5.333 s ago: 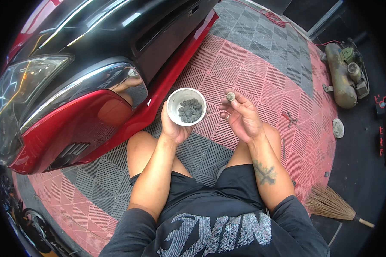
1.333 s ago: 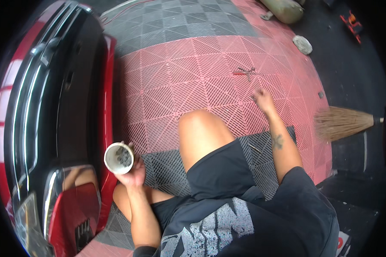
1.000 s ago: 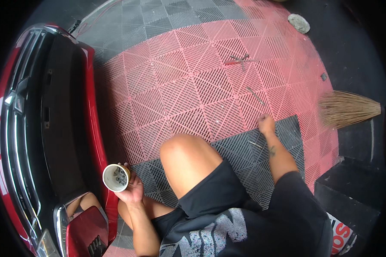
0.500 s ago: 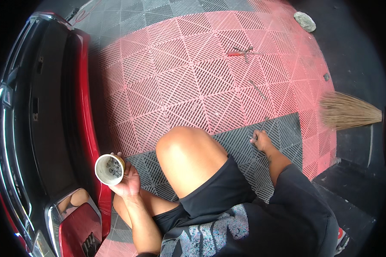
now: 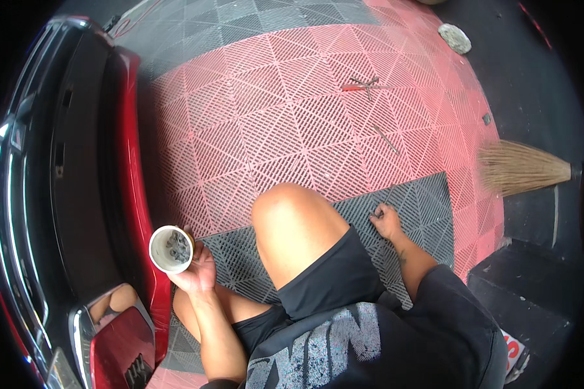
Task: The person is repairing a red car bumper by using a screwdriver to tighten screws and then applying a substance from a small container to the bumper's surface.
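My left hand [image 5: 198,269] is wrapped round a pale cup [image 5: 157,251], its open mouth turned toward me. Inside lie several small grey and dark pieces [image 5: 178,246], too small to name. Over on the right, my right hand [image 5: 387,222] is closed in a pinch above the grey floor tiles [image 5: 350,204]. A small dark piece [image 5: 377,214] shows at its fingertips, its kind unclear. To the left of the cup runs the red edge [image 5: 133,155] of a black and red vehicle body part with chrome trim.
On the pink tiles [image 5: 266,117] lie a cross-shaped metal tool with a red part [image 5: 363,85] and a thin metal rod [image 5: 386,139]. A straw broom [image 5: 525,167], a pale stone [image 5: 455,39] and a black block [image 5: 519,279] are along the right side.
My right hand has drawn slightly left and down, its fingers pinched on a small dark piece. The cup in my left hand has shifted slightly right and up. The view has tilted a little.
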The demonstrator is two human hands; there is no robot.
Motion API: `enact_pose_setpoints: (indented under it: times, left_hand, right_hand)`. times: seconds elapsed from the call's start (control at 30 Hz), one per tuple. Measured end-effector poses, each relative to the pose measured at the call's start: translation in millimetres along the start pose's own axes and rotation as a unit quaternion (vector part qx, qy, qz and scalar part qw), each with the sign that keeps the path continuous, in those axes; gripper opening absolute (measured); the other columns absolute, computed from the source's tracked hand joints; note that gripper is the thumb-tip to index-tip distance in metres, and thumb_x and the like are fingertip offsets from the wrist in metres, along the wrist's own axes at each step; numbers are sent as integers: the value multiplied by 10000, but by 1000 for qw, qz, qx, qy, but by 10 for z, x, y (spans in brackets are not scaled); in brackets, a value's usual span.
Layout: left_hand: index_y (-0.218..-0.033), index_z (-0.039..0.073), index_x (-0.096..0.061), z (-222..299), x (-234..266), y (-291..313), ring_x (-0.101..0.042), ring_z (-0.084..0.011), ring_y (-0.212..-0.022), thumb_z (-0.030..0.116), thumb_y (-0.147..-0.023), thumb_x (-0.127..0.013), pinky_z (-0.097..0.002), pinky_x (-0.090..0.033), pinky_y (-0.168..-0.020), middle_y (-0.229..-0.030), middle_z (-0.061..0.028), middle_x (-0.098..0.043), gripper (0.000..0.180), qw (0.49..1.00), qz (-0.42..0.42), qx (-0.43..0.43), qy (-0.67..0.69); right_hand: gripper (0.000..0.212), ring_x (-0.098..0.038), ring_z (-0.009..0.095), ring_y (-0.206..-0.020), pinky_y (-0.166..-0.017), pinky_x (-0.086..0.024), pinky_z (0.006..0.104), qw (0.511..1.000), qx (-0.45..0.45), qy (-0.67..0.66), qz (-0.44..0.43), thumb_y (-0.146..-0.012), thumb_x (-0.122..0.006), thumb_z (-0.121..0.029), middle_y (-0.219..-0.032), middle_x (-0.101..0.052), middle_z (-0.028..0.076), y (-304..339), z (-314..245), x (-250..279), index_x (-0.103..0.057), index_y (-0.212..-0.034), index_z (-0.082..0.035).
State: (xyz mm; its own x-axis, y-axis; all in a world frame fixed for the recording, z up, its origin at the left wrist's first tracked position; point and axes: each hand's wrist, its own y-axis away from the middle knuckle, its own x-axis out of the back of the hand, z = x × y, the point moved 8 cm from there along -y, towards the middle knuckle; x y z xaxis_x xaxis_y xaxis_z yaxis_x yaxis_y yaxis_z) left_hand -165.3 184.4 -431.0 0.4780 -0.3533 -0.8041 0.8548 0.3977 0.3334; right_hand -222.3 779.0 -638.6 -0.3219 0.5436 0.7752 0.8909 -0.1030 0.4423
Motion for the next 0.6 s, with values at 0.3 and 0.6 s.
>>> enact_pose_setpoints:
  times: [0.3, 0.6]
  left_hand:
    - [-1261, 106, -733, 277, 198, 206, -698, -177, -940, 520, -1057, -583, -303, -545, -690, -1197, -105, -771, 485, 997, 48, -41, 48]
    - [-1139, 224, -692, 397, 321, 366, -585, -103, -686, 763, -1052, -384, -256, -301, -486, -912, 43, -707, 626, 993, 117, -9, -15]
  right_hand:
    - [342, -696, 448, -1057, -946, -547, 523, 996, -4, 80, -30, -869, -798, -300, -1103, -720, 273, -144, -149, -53, -715, -1045, -19]
    - [457, -624, 390, -971, -887, -527, 483, 991, 31, 88, -92, -994, -650, -446, -1069, -704, 235, -201, -395, -154, -735, -1094, -9]
